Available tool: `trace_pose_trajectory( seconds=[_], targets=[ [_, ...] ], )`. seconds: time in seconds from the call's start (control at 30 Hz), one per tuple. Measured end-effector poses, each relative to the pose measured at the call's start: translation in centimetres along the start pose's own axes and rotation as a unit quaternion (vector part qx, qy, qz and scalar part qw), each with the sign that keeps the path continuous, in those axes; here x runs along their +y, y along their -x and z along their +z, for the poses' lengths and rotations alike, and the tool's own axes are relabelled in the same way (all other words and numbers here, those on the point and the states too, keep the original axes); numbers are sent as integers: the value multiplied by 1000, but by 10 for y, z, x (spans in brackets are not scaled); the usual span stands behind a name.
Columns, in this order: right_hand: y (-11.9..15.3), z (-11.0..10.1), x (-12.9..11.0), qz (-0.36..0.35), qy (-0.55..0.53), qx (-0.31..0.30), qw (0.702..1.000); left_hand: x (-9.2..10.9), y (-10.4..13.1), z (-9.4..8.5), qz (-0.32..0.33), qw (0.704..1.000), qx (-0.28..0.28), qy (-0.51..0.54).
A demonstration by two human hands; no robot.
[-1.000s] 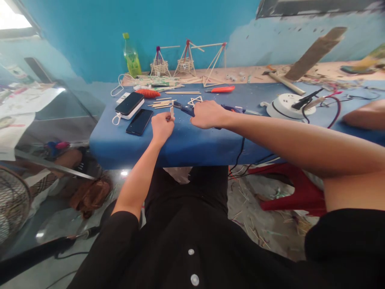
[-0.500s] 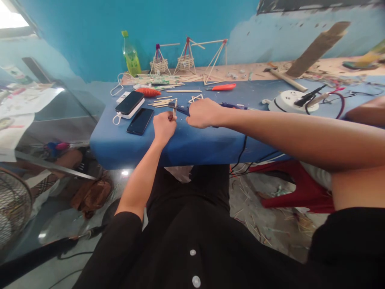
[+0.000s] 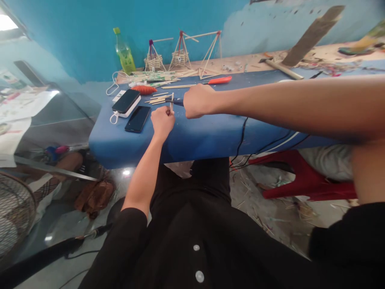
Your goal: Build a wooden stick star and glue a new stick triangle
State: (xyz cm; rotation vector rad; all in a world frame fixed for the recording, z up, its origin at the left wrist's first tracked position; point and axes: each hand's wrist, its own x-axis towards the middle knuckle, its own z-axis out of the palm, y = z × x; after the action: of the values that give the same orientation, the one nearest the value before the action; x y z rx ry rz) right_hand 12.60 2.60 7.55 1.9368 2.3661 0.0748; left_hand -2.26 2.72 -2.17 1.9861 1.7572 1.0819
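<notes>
The stick [image 3: 171, 107] could be twisted askew if the tool [image 3: 179, 102], gripped in the right hand [image 3: 200, 100], is tilted, since only its near end is pinched by the left hand [image 3: 163, 122], over the table [image 3: 120, 148], its long axis directed toward the wall [image 3: 90, 40], across the tool.

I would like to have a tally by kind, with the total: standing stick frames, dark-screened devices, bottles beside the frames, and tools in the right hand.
Standing stick frames: 3
Dark-screened devices: 2
Bottle beside the frames: 1
Dark tool in the right hand: 1
Total: 7
</notes>
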Motion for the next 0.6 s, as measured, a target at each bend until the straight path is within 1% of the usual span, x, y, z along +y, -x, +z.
trace_pose_trajectory(
  seconds=[0.13, 0.23, 0.3, 0.37, 0.43, 0.5, 0.6],
  targets=[
    [-8, -7, 4, 1, 42, -16, 999, 0, -6, -2, -6, 1000, -6, 0],
    [-17, -28, 10, -13, 30, -8, 999, -3, -12, -3, -8, 1000, -13, 10],
    [-25, -47, 13, -11, 3, 18, 1000, -6, -14, -3, -9, 1000, -14, 16],
    [-31, -65, 16, 4, -30, 58, 998, -9, -15, -2, -9, 1000, -13, 21],
    [-33, -77, 17, 25, -57, 90, 994, -11, -14, -1, -7, 1000, -13, 24],
    [-32, -81, 20, 39, -82, 108, 990, -14, -12, 1, -2, 1000, -16, 25],
    [-26, -69, 27, 58, -138, 114, 982, -16, -13, 1, 8, 999, -29, 20]
  ],
)
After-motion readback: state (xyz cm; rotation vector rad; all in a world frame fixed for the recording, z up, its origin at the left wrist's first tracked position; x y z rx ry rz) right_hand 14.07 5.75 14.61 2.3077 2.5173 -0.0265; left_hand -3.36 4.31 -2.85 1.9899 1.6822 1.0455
